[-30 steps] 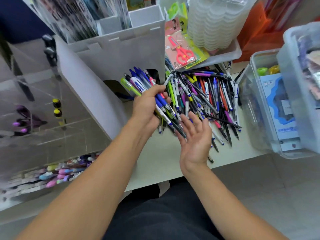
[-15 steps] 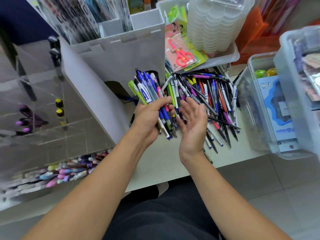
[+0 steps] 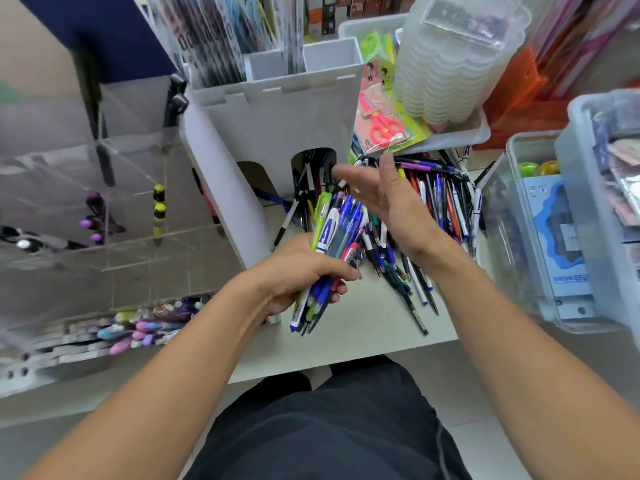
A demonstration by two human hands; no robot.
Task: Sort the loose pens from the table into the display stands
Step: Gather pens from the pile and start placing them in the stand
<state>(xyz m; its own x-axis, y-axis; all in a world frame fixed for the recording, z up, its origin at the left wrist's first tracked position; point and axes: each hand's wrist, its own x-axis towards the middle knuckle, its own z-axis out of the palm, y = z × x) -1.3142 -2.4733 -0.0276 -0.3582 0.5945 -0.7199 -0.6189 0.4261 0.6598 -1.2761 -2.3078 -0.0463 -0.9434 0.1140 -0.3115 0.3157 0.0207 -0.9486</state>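
My left hand [image 3: 298, 275] grips a bundle of pens [image 3: 334, 230], mostly blue with one green and one white, held upright and tilted over the table's near part. Just to the right, my right hand [image 3: 384, 195] is flat with straight fingers, raised beside the bundle's tops and holding nothing. A heap of loose pens [image 3: 440, 199] lies on the white table [image 3: 360, 327] behind and under that hand. The white display stand [image 3: 277, 119] stands behind, with more pens in its arched opening [image 3: 311, 171]. A clear acrylic stand [image 3: 104, 209] at the left holds a few markers.
A tray [image 3: 460, 133] with stacked clear lids and packaged red scissors [image 3: 381, 126] sits behind the heap. Clear plastic bins [image 3: 540, 237] crowd the right edge. Pastel pens [image 3: 138, 327] lie in a low tray at the left. My dark-clothed lap is below the table edge.
My left hand lifted the bundle clear of the heap and drew it nearer. My right hand rose from the bundle's lower ends up to its tops, fingers straight.
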